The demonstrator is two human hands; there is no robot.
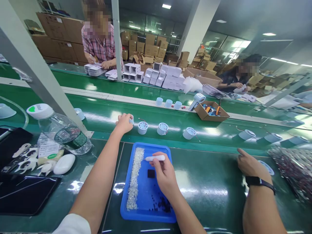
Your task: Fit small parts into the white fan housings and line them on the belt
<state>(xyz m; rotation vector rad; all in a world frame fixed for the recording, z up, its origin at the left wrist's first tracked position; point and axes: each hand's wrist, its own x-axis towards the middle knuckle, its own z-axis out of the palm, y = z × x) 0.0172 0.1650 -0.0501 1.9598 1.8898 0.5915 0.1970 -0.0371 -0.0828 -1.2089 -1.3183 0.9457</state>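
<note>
My left hand [124,123] is closed around a light blue round housing [131,119] on the green belt, and most of that part is hidden behind my fingers. In my right hand [164,172], a white pen-shaped tool [156,158] is gripped between thumb and fingers. Its thin tip points left over a blue tray [148,216]. Small whitish, translucent pieces [133,182] fill the tray's left side. A black square [151,173] and scattered small black pieces [163,204] lie beside my right hand. More light blue housings [142,128] stand to the right of my left hand.
At the right, a co-worker's hand [251,165] with a black wristband reaches over the table. A plastic bottle [65,130] and a dark tablet [26,195] are at the left. Beyond the belt stand a cardboard box of tools [211,112] and a handheld device [198,100].
</note>
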